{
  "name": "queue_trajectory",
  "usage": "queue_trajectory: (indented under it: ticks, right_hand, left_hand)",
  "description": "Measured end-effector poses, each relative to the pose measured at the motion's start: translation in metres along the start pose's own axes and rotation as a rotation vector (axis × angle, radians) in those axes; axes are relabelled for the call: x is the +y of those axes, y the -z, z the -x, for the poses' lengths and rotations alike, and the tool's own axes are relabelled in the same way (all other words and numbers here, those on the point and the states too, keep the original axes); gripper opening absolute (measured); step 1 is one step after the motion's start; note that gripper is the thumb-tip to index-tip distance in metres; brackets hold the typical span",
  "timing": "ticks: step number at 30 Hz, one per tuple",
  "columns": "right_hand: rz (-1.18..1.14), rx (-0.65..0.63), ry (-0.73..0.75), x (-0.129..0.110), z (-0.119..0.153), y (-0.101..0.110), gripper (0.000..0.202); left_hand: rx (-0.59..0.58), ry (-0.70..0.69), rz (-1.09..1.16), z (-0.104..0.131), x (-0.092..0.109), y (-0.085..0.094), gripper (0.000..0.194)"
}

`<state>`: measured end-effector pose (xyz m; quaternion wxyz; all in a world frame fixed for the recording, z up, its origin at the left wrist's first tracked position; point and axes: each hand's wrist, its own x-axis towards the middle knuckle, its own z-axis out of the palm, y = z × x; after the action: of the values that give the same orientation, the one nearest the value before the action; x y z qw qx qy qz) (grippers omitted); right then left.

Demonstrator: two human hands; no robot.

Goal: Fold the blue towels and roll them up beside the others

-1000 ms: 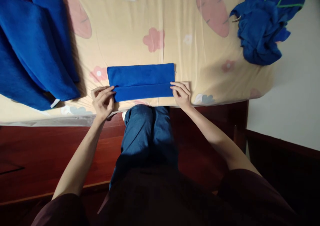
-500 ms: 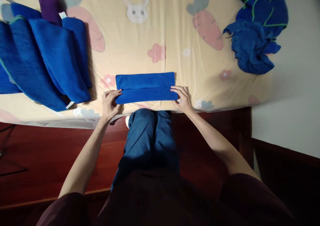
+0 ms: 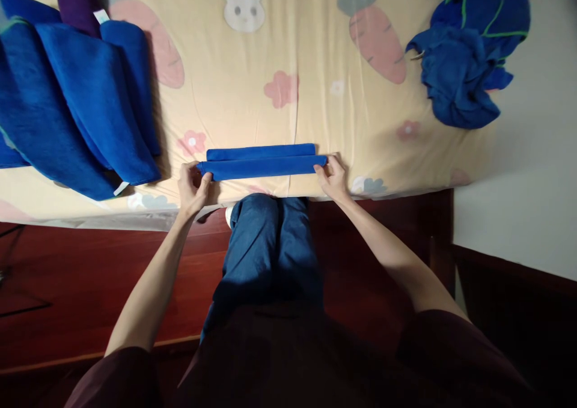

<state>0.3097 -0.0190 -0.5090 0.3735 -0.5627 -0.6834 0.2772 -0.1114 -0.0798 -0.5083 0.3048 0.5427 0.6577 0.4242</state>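
Note:
A blue towel (image 3: 264,166), folded into a long narrow strip, lies near the front edge of the bed. Its near part is doubled over the far part, which shows as a thin band behind. My left hand (image 3: 193,187) pinches the strip's left end between thumb and fingers. At the right end, my right hand (image 3: 332,176) grips the same folded layer, thumb on the near side. Both ends of the upper layer stick out a little past the band behind it.
Several blue folded or rolled towels (image 3: 90,95) and a purple one (image 3: 76,2) lie at the left. Crumpled blue cloths (image 3: 464,77) with green edging are heaped at the right, by the white wall (image 3: 536,155). A patterned sheet (image 3: 234,95) covers the bed.
Both hands have turned the near part of the towel over away from me, so the towel is narrower front to back. The view has shifted slightly.

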Motion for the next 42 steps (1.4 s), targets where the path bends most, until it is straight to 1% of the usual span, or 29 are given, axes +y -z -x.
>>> queue_trajectory:
  ticks: [5,10,14,19,21,23,24,26,27,28,29,30,31,32,33,34,35,37,39,40,42]
  right_hand:
    - [-0.069,0.027,-0.084,-0.003,-0.001,-0.004,0.050]
    - [-0.098,0.016,-0.121,-0.008,-0.002,-0.003,0.053]
    - [-0.088,0.039,-0.107,-0.005,-0.002,-0.005,0.049]
    - [-0.117,0.068,-0.128,0.004,-0.001,-0.012,0.046]
    - [-0.113,0.060,-0.127,0.001,-0.002,-0.013,0.046]
    - [-0.055,0.047,-0.119,-0.011,-0.007,-0.012,0.043]
    - [-0.002,0.059,-0.108,-0.020,-0.010,-0.011,0.041]
    - [0.143,0.122,-0.064,-0.045,-0.014,-0.012,0.038]
    - [0.222,0.155,-0.030,-0.059,-0.015,-0.013,0.039]
    - [0.297,0.165,0.015,-0.073,-0.015,-0.016,0.041]
    - [0.361,0.135,0.074,-0.085,-0.013,-0.020,0.044]
    - [0.413,0.064,0.143,-0.096,-0.010,-0.024,0.047]
    - [0.452,-0.037,0.217,-0.103,-0.006,-0.029,0.050]
    - [0.481,-0.147,0.278,-0.107,-0.001,-0.033,0.052]
    - [0.507,-0.246,0.314,-0.108,0.005,-0.035,0.055]
    - [0.532,-0.314,0.314,-0.105,0.010,-0.036,0.058]
    - [0.560,-0.345,0.276,-0.098,0.014,-0.034,0.060]
    - [0.615,-0.338,0.138,-0.080,0.021,-0.023,0.062]
    - [0.646,-0.332,0.034,-0.059,0.023,-0.007,0.061]
    - [0.651,-0.328,0.005,-0.051,0.022,0.002,0.060]
    - [0.636,-0.287,-0.009,-0.038,0.015,0.018,0.059]
  left_hand:
    - [0.074,-0.030,0.028,-0.002,0.004,-0.006,0.051]
    - [0.112,0.006,0.024,-0.004,0.006,-0.009,0.051]
    - [0.099,0.023,0.029,-0.005,0.003,-0.010,0.047]
    - [0.079,-0.009,-0.024,-0.007,-0.007,-0.009,0.041]
    - [0.064,-0.013,-0.045,-0.008,-0.004,-0.008,0.039]
    - [0.038,-0.008,-0.079,-0.010,0.007,-0.006,0.038]
    - [0.052,-0.010,-0.124,-0.011,0.016,-0.005,0.037]
    - [0.154,-0.042,-0.266,-0.008,0.041,-0.005,0.035]
    - [0.213,-0.084,-0.345,-0.005,0.054,-0.006,0.035]
    - [0.228,-0.147,-0.412,-0.001,0.067,-0.008,0.037]
    - [0.179,-0.227,-0.462,0.004,0.078,-0.011,0.040]
    - [0.086,-0.303,-0.502,0.008,0.086,-0.015,0.045]
    - [-0.030,-0.358,-0.534,0.012,0.091,-0.018,0.049]
    - [-0.136,-0.378,-0.562,0.014,0.094,-0.021,0.053]
    - [-0.210,-0.360,-0.585,0.015,0.094,-0.023,0.056]
    - [-0.244,-0.312,-0.599,0.015,0.091,-0.024,0.058]
    - [-0.251,-0.249,-0.600,0.013,0.088,-0.022,0.060]
    - [-0.230,-0.126,-0.559,0.008,0.081,-0.013,0.063]
    - [-0.155,-0.040,-0.462,0.008,0.079,0.000,0.065]
    - [-0.083,-0.002,-0.389,0.012,0.080,0.007,0.065]
    - [0.120,0.115,-0.159,0.028,0.087,0.015,0.064]
